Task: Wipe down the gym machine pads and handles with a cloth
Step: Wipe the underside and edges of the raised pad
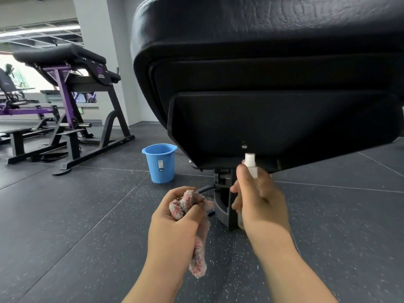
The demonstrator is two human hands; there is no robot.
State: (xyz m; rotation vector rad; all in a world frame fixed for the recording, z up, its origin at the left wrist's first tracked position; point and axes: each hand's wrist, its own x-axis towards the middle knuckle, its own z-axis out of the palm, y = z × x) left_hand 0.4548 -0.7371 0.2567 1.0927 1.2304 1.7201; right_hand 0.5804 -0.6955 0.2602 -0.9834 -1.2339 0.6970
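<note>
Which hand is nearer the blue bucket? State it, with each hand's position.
Left. The left hand, gripping the cloth, is just below-right of the blue bucket; the right hand, holding the spray bottle, is farther right, below the black pad.

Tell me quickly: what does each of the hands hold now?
Left hand: closed, gripping the pink-and-grey cloth.
Right hand: closed, holding the small spray bottle.
</note>
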